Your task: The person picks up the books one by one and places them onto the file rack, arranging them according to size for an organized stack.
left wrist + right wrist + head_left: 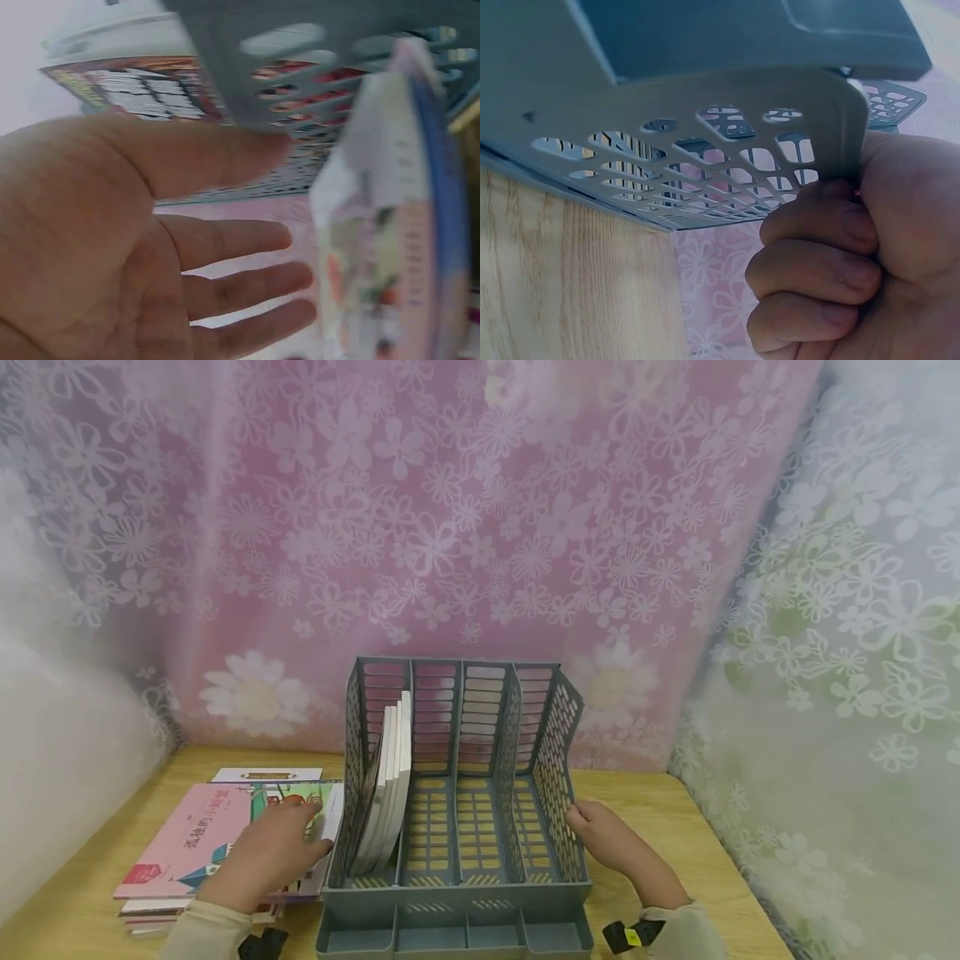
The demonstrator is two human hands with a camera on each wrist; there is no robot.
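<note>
L hand point(264, 853) spread wide over bk pile point(191, 835); R hand point(606, 833) grips rack point(453, 896).
Pile's flat, just L of rack, nearer L hand; contact w/ bks unclear, L wrist view blurry.

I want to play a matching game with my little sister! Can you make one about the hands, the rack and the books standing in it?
Column one
1. Left hand
2. Right hand
3. Standing books
4. Rack

Column two
A. Grey
B. In the leftmost compartment
C. At the pile of books
D. Gripping a side wall

Right pairs: 1-C, 2-D, 3-B, 4-A
</note>
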